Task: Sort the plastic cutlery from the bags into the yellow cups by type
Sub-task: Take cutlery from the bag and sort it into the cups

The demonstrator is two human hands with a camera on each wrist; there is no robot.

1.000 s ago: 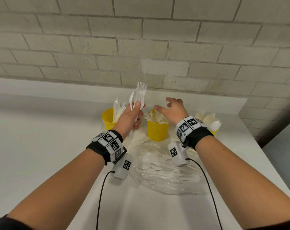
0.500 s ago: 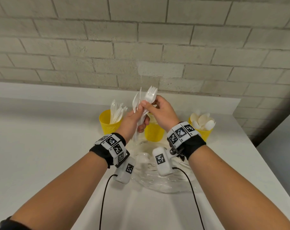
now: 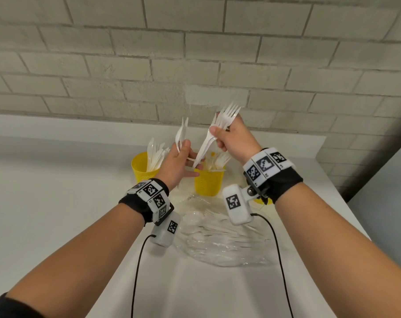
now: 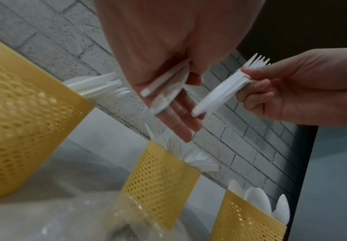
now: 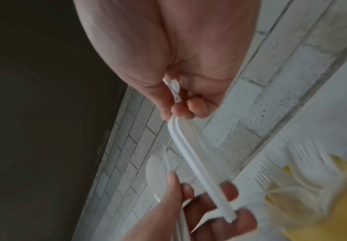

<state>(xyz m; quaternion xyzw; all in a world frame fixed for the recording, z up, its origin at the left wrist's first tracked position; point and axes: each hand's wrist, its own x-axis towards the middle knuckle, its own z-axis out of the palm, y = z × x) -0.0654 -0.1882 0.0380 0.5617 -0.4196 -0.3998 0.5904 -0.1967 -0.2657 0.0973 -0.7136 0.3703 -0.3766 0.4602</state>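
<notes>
My right hand point(image 3: 220, 131) pinches a small bundle of white plastic forks point(image 3: 227, 115), tines up, above the middle yellow cup point(image 3: 207, 182), which holds forks. The fork handles point(image 5: 193, 154) slant down to the fingers of my left hand point(image 3: 188, 152). That hand pinches a white spoon and knife point(image 3: 181, 134) upright under its thumb. The left yellow cup point(image 3: 141, 171) holds knives. The right yellow cup point(image 4: 246, 220) holds spoons and is mostly hidden behind my right wrist in the head view. A clear bag of cutlery point(image 3: 222, 239) lies in front of the cups.
The cups stand on a white counter point(image 3: 57, 203) against a pale brick wall point(image 3: 194, 53). The counter's right edge point(image 3: 346, 203) runs close to the right cup. Black cables hang from both wrist cameras over the counter's near part.
My right hand reached into the bundle in my left hand, gripped the forks and drew them up and to the right. The left hand keeps the spoon and knife.
</notes>
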